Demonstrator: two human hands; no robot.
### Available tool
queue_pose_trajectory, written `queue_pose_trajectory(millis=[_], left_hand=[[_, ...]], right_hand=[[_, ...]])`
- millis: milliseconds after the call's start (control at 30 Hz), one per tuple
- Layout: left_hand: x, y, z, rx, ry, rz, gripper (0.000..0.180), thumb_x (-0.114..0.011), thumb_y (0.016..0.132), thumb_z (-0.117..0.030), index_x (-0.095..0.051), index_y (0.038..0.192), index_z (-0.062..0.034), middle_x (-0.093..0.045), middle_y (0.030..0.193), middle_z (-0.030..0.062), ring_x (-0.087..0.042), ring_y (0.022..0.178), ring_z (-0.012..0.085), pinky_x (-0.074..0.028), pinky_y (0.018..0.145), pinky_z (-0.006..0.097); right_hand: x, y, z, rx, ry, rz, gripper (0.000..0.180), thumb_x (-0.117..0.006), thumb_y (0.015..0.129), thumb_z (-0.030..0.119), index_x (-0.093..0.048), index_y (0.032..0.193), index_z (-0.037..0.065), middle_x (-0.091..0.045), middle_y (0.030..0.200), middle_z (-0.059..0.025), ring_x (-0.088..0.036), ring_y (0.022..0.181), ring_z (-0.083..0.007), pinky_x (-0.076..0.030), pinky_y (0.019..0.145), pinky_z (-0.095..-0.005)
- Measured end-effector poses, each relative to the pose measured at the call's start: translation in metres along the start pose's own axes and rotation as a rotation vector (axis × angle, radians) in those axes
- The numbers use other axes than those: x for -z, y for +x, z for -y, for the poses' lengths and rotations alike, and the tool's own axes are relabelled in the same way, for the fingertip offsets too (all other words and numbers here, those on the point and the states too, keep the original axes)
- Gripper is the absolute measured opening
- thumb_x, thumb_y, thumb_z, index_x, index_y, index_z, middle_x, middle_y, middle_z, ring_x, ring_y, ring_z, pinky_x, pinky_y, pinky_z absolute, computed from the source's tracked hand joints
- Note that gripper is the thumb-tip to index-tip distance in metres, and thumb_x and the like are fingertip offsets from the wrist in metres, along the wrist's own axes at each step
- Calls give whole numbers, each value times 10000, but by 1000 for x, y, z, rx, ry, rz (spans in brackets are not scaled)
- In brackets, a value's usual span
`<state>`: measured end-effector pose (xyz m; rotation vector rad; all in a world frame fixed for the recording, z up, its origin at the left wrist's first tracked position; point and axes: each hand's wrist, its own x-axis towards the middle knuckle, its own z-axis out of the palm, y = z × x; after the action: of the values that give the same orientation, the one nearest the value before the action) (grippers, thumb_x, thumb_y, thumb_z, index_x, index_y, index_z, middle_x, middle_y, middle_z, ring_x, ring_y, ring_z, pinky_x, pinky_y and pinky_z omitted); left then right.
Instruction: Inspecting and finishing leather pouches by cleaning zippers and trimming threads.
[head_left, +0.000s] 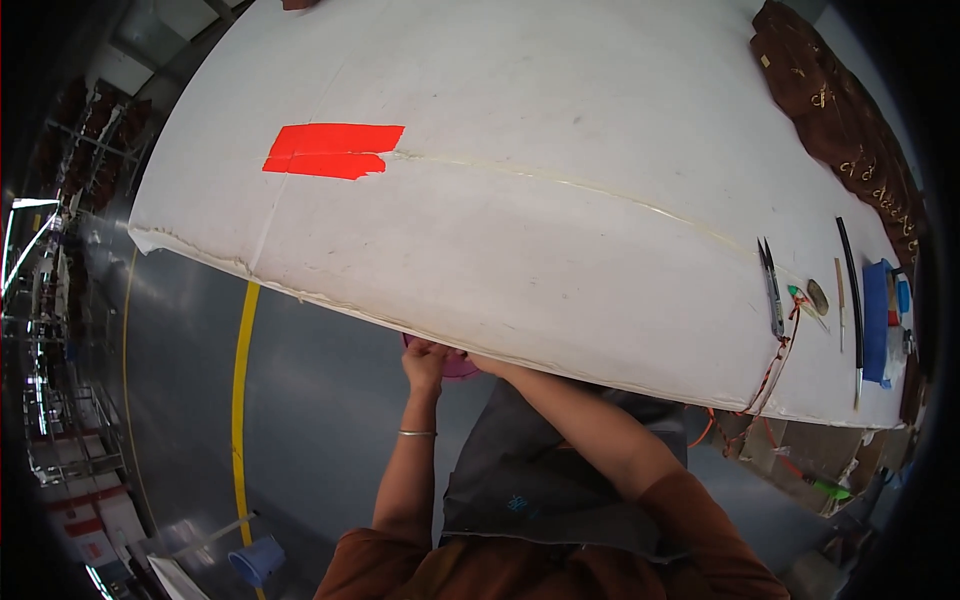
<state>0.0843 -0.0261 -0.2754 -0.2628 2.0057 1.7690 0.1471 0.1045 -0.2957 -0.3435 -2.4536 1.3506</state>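
two hands reach under the edge of a big white table

from left: a yellow line (243, 390) on the floor, red tape (333, 150) on the table (560, 200). the left hand (425, 362) is curled on a pink thing (458, 366) just under the table edge; only a bit shows. it looks light and maybe soft, best held by its rim. the right hand (478, 362) is mostly hidden, so i cannot tell its grip. far right lie snips (772, 290) and a blue box (877, 320).
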Motion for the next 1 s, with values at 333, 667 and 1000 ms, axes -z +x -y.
queue_pose_trajectory(millis=[333, 667, 1000], left_hand=[[-3, 4, 13, -301, 466, -130, 173, -756, 782, -123, -703, 792, 41, -666, 637, 95, -553, 549, 101, -475, 561, 295], [-12, 13, 47, -146, 790, 156, 408, -674, 861, -226, -607, 1183, 16, -644, 1174, 211, -647, 1038, 280, -515, 802, 370], [-58, 32, 71, -352, 754, 252, 336, -687, 844, -223, -638, 1084, 6, -653, 1056, 212, -660, 954, 304, -519, 754, 384]], right_hand=[[-24, -8, -33, -187, 198, -16, 158, -524, 955, 135, -632, 976, 22, -671, 770, -76, -627, 679, -154, -524, 591, -309], [20, -30, 51, -192, 163, 509, 182, -690, 837, 197, -616, 816, 32, -645, 730, -110, -616, 682, -207, -487, 639, -374], [17, -46, 37, -226, 290, 267, 381, -593, 928, 339, -607, 1212, 84, -631, 1201, -125, -586, 1094, -257, -450, 951, -391]])
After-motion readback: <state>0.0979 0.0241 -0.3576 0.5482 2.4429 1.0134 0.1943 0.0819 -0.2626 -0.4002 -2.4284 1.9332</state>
